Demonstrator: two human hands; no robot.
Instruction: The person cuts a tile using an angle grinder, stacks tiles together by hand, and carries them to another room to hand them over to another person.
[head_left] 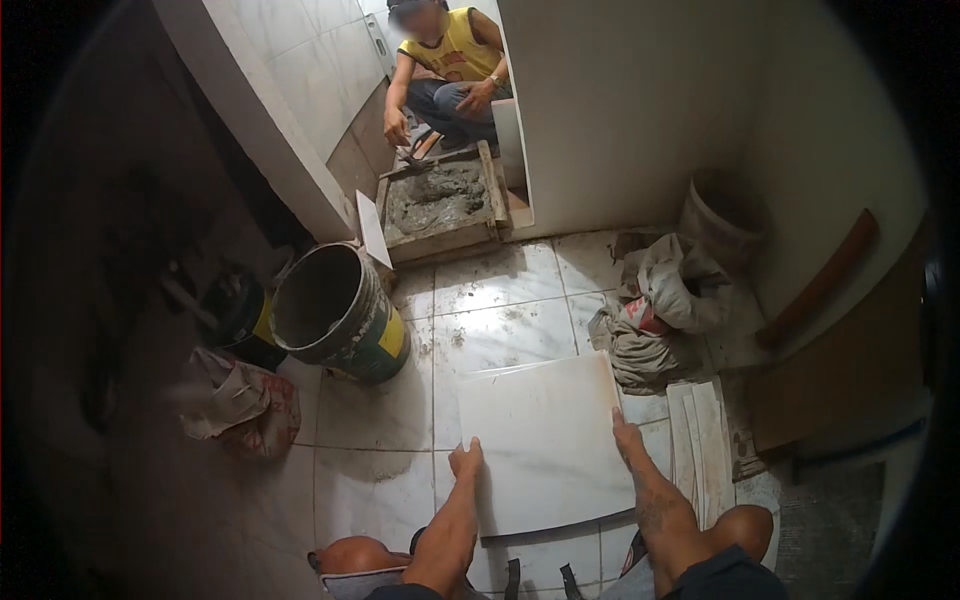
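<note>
A large, square white tile (545,445) with faint grey veining lies in front of my knees, just above or on the floor; I cannot tell which. My left hand (466,458) grips its left edge, thumb up along the side. On the opposite edge my right hand (626,436) has hold, its fingers partly hidden by the tile. A second thin edge shows at the tile's far side, so another sheet may lie under it. Close to my right hand, narrow white tile strips (700,450) lie stacked on the floor.
A mortar-stained bucket (385,340) stands left, near a crumpled sack (245,405). Ahead, a co-worker (450,50) squats behind a wooden box of wet mortar (440,195), one hand near a trowel. Right are cloth sacks (665,300), another bucket (720,220) and leaning boards.
</note>
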